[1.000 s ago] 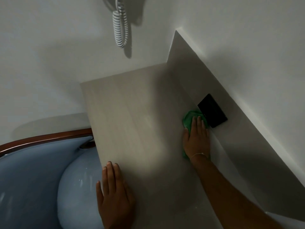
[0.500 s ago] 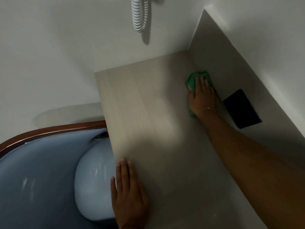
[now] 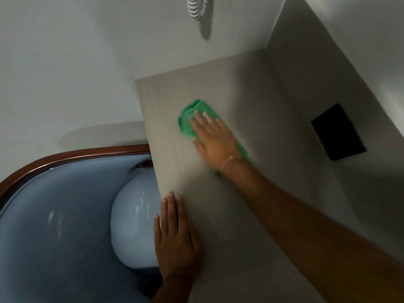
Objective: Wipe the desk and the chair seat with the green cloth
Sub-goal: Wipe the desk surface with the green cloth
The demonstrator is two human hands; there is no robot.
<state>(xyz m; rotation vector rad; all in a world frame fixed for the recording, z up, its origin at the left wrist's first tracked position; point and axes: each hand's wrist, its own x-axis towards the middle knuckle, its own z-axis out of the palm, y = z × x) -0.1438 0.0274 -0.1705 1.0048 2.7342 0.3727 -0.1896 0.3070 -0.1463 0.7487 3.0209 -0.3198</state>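
A pale wood-grain desk [image 3: 251, 101] fills the middle of the view. The green cloth [image 3: 188, 119] lies on it near the far left part, pressed flat under my right hand [image 3: 215, 141], whose fingers are spread over it. My left hand [image 3: 175, 235] rests flat on the desk's near left edge, holding nothing. The light blue chair seat [image 3: 133, 228] shows below the desk's left edge, partly tucked under it.
The chair's blue padded back [image 3: 54, 215] with its brown wooden rim [image 3: 72, 156] curves round at the left. A black rectangular panel [image 3: 337, 132] sits on the desk's upright right side. A white coiled cord [image 3: 195, 7] hangs on the wall above.
My right hand has slid the cloth along the right side to the far corner, then left across the desk. My left hand has stayed on the near edge.
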